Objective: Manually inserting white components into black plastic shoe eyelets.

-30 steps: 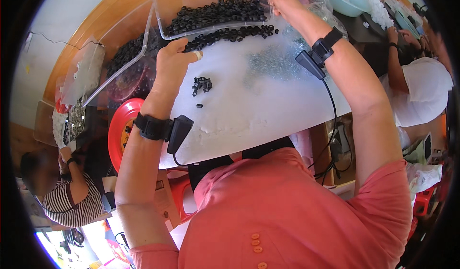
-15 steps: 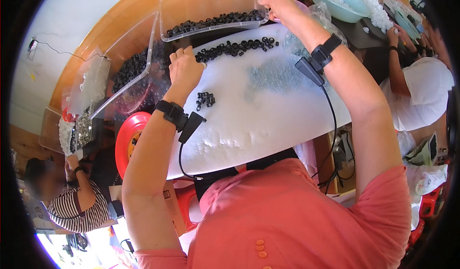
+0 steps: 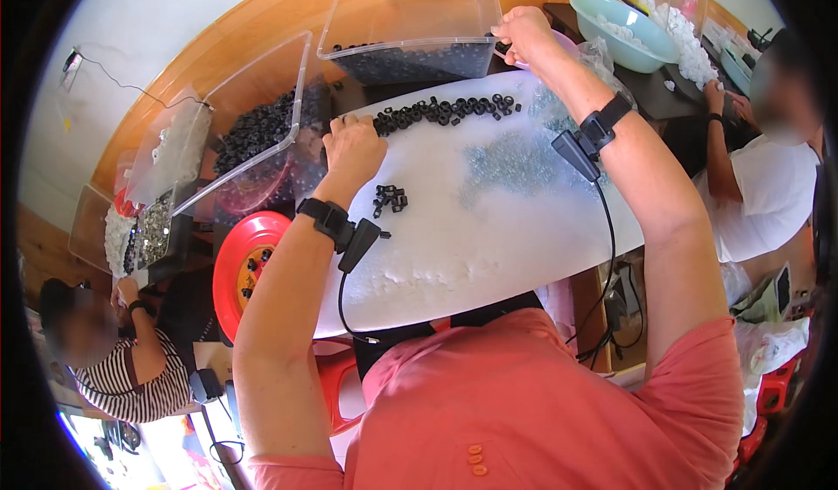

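A line of small black rings (image 3: 445, 110) lies across the far part of a white foam board (image 3: 489, 228). My left hand (image 3: 353, 145) rests at the left end of that line, its fingers curled down and hidden behind the knuckles. A small cluster of black rings (image 3: 390, 198) sits just right of my left wrist. My right hand (image 3: 524, 32) is closed on the right corner of a clear plastic bin (image 3: 410, 10) that holds black rings along its near wall. Both wrists carry black bands with cables.
A second clear bin (image 3: 262, 119) of black rings stands to the left, above a red round stool (image 3: 236, 263). A pale green bowl (image 3: 624, 32) with white pieces is at the far right. One person sits at lower left, another at right.
The clear bin has swung back off the board, leaving the line of rings. My left hand moved up to the line's left end. My right hand stayed at the bin's corner.
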The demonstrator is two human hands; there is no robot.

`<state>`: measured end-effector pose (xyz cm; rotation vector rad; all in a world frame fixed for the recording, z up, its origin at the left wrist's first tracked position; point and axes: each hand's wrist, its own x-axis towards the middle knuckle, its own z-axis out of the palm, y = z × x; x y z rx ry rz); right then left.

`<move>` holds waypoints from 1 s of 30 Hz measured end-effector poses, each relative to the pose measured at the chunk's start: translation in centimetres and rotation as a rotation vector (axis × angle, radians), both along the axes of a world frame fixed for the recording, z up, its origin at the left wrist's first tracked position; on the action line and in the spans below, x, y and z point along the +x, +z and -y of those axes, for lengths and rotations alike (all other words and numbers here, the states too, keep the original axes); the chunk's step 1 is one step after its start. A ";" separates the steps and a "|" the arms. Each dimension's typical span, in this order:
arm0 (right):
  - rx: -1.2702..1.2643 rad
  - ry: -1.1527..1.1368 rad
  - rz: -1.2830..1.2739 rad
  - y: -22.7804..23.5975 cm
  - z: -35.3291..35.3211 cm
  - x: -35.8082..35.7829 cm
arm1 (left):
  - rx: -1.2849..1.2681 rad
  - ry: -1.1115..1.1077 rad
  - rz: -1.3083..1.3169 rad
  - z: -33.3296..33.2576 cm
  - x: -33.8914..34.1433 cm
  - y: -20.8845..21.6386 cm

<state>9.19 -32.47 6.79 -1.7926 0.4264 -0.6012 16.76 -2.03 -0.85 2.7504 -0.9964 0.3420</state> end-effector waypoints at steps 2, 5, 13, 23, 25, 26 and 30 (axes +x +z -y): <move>-0.015 -0.016 -0.010 -0.1 0.0 -0.1 | 0.004 -0.020 -0.014 -0.3 -0.5 0.2; 0.032 -0.004 0.048 0.2 -0.7 -0.4 | 0.016 -0.047 -0.040 -0.7 -1.5 0.9; 0.030 -0.011 0.053 0.6 -1.2 -0.4 | -0.091 -0.047 -0.100 -1.0 -2.5 2.0; -0.185 0.027 -0.036 0.3 -0.1 0.9 | 0.037 -0.020 -0.123 -0.5 -2.6 1.6; -0.172 -0.001 -0.043 0.4 -0.3 0.3 | 0.079 -0.050 -0.203 -0.4 -2.7 2.2; -0.174 -0.006 -0.049 0.1 -0.2 0.3 | 0.077 -0.057 -0.208 -0.3 -2.9 2.5; -0.549 -0.228 0.051 -0.9 -0.6 -0.3 | 0.037 -0.067 -0.189 -0.1 -3.4 2.7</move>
